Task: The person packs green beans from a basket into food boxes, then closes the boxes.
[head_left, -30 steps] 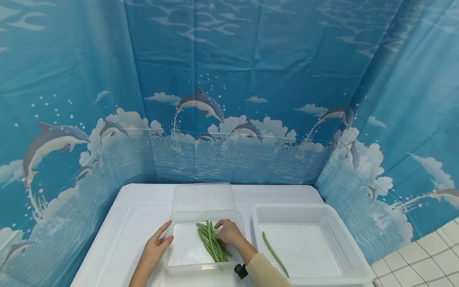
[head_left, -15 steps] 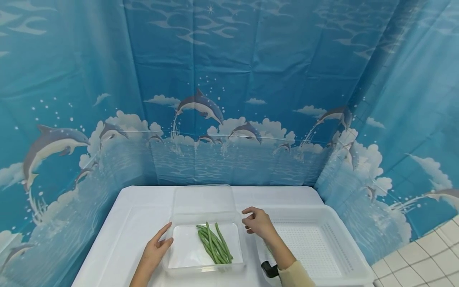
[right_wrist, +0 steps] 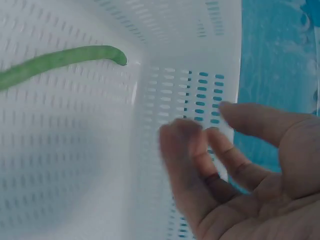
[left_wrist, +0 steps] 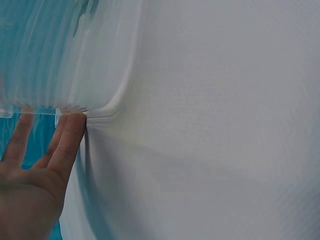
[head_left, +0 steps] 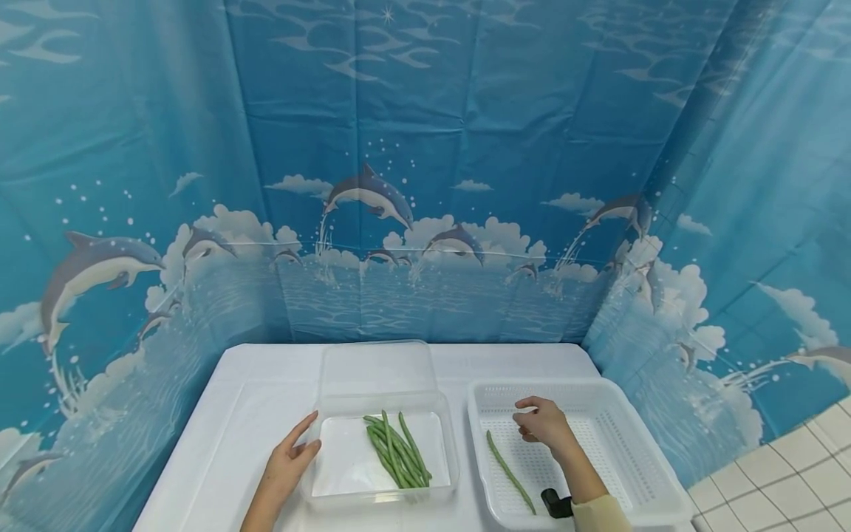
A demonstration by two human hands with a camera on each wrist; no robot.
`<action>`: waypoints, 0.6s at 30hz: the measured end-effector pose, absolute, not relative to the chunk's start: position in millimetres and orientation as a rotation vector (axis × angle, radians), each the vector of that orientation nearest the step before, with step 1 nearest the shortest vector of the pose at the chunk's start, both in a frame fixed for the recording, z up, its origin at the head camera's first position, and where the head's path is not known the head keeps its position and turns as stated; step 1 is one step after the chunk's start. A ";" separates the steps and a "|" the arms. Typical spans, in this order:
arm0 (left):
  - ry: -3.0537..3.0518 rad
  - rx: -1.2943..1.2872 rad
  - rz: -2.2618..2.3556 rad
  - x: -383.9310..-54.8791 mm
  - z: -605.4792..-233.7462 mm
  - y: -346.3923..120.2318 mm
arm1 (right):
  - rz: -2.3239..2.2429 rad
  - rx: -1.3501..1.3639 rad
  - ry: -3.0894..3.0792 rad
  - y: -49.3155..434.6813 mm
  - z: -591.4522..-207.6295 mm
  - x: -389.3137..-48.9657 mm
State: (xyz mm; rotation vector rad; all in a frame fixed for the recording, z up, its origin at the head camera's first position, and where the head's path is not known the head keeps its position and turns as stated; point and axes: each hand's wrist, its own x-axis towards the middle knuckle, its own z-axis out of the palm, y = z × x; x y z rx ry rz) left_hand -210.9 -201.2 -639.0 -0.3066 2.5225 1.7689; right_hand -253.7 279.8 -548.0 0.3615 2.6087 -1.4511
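Several green beans (head_left: 397,452) lie bunched in the right half of a clear plastic container (head_left: 382,496). My left hand (head_left: 284,467) rests its straight fingertips against the container's left side; the left wrist view shows those fingers (left_wrist: 70,142) touching its rim. Over the white perforated basket (head_left: 638,443) hovers my right hand (head_left: 547,425), fingers loosely bent and holding nothing. One green bean (head_left: 510,473) lies along the basket's left side, below and to the left of that hand. In the right wrist view the same bean (right_wrist: 65,57) is apart from the fingers.
A clear lid (head_left: 377,367) lies behind the container, near the far edge of the white-covered table (head_left: 219,443). A black device (head_left: 555,504) sits on the right wrist. Dolphin-print curtains (head_left: 425,295) surround the table at the back and sides.
My right hand has let go of a bean in the container and moved right, over the basket. The beans stay bunched. My left hand has kept its place.
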 end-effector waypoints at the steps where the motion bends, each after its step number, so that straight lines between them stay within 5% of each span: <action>1: 2.525 -0.307 1.767 -210.7 -639.2 -201.6 | -1.437 0.366 2.598 283.5 -551.7 -253.8; 18: 2.533 -0.335 1.735 -211.5 -637.3 -202.5 | -1.041 0.247 2.533 270.9 -591.4 -253.7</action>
